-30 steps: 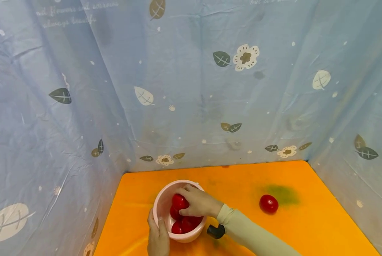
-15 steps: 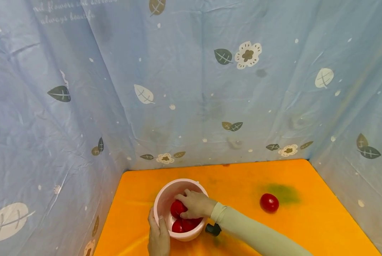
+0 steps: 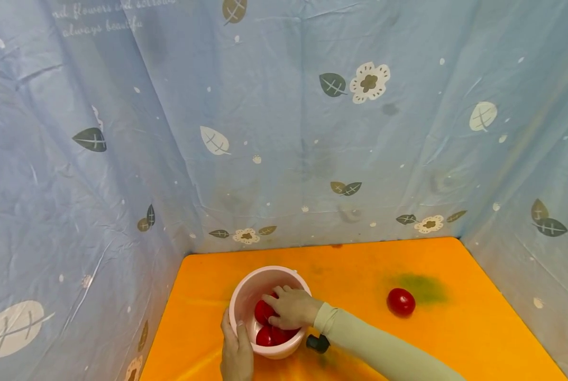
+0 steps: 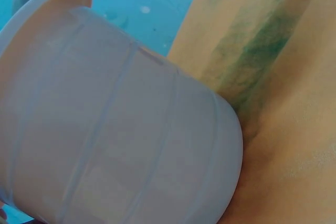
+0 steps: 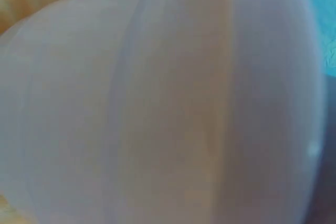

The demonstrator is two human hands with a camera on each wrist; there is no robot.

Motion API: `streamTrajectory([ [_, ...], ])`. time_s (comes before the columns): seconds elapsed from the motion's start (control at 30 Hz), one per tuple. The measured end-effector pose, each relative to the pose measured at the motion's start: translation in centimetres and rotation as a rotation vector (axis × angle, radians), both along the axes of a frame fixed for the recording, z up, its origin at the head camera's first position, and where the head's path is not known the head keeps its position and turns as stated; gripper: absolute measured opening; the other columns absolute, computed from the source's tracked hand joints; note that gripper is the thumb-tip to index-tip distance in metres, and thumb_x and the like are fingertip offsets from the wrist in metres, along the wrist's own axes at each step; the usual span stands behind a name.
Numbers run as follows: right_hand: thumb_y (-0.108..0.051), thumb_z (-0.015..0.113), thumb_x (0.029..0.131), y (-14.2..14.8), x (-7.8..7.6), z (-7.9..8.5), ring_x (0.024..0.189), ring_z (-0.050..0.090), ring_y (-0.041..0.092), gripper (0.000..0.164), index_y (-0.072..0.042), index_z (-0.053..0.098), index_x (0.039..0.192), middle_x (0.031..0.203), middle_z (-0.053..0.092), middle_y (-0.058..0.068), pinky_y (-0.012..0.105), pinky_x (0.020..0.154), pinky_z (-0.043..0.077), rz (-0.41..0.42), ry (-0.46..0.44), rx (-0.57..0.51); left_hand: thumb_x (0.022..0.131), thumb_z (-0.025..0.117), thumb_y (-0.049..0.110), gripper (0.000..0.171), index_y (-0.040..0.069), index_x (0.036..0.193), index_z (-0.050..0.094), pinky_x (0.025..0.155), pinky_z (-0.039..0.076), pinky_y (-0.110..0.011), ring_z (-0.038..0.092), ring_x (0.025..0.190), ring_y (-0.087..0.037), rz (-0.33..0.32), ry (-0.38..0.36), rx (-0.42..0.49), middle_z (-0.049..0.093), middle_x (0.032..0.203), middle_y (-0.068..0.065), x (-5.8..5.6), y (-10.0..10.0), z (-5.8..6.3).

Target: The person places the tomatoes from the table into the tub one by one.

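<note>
A pale pink bucket (image 3: 246,288) leans slightly on the orange table, with several glossy red tomatoes (image 3: 265,336) inside. My left hand (image 3: 237,352) grips its left side, thumb over the rim and fingers outside. Inside, my right hand (image 3: 294,307) has its fingers and thumb around a tomato (image 3: 263,312); part of that fruit is hidden by the hand. The ribbed outer wall of the bucket (image 4: 115,119) fills much of the left wrist view. Only the blurred bucket wall (image 5: 168,103) shows large in the right wrist view, where no fingers are seen.
One more tomato (image 3: 401,302) lies on the right of the orange table (image 3: 355,270), near a green stain (image 3: 422,288). A blue patterned curtain (image 3: 284,174) encloses the back and sides. The black wrist camera (image 3: 318,343) sits beside the bucket's right side.
My right hand has lowered the tomato deeper into the bucket, then shifted slightly right and down. The left hand stays on the rim, and the tomato on the table has not moved.
</note>
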State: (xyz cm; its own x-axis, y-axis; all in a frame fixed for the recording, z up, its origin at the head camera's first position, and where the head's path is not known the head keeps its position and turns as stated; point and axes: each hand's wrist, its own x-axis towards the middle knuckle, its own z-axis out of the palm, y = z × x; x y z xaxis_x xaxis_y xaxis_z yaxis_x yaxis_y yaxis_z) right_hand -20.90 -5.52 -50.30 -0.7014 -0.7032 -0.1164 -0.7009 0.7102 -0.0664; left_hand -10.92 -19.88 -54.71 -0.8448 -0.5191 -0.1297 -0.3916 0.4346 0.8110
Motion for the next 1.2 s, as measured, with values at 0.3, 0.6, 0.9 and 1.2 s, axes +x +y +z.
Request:
streamTrajectory([
  [0.3, -0.048, 0.061, 0.089, 0.7, 0.6, 0.7, 0.108, 0.049, 0.017, 0.046, -0.031, 0.055, 0.130, 0.125, 0.053, 0.001, 0.031, 0.097, 0.046, 0.060, 0.010, -0.060, 0.101, 0.024, 0.053, 0.062, 0.022, 0.153, 0.010, 0.091, 0.042, -0.065, 0.055, 0.110, -0.043, -0.017, -0.029, 0.023, 0.047, 0.142, -0.022, -0.1, -0.1, 0.1],
  [0.6, -0.048, 0.061, 0.088, 1.6, 0.9, 0.9, 0.090, 0.050, 0.016, 0.038, -0.018, 0.066, 0.110, 0.104, 0.056, 0.001, 0.029, 0.082, 0.049, 0.046, 0.116, -0.061, 0.093, 0.016, 0.070, 0.082, 0.018, 0.153, -0.001, 0.093, 0.043, -0.064, 0.052, 0.102, -0.039, -0.060, -0.139, 0.125, 0.038, 0.146, -0.024, 0.1, -0.3, 0.3],
  [0.9, -0.044, 0.061, 0.089, 2.4, 1.0, 1.5, 0.094, 0.050, 0.014, 0.034, -0.021, 0.065, 0.114, 0.105, 0.057, -0.003, 0.027, 0.085, 0.049, 0.024, 0.032, -0.168, 0.093, 0.014, 0.070, 0.082, 0.016, 0.153, -0.001, 0.091, 0.044, -0.065, 0.051, 0.099, -0.039, -0.072, -0.155, 0.120, 0.039, 0.143, -0.025, 0.4, -0.4, 0.3],
  [1.2, -0.034, 0.059, 0.093, 6.7, 0.1, 4.4, 0.104, 0.057, 0.016, 0.033, -0.020, 0.061, 0.123, 0.118, 0.059, -0.001, 0.035, 0.087, 0.052, -0.096, 0.068, -0.482, 0.094, 0.017, 0.069, 0.078, 0.020, 0.153, 0.002, 0.089, 0.042, -0.067, 0.051, 0.104, -0.042, -0.061, -0.120, 0.110, 0.040, 0.144, -0.025, 0.2, -0.5, 0.3],
])
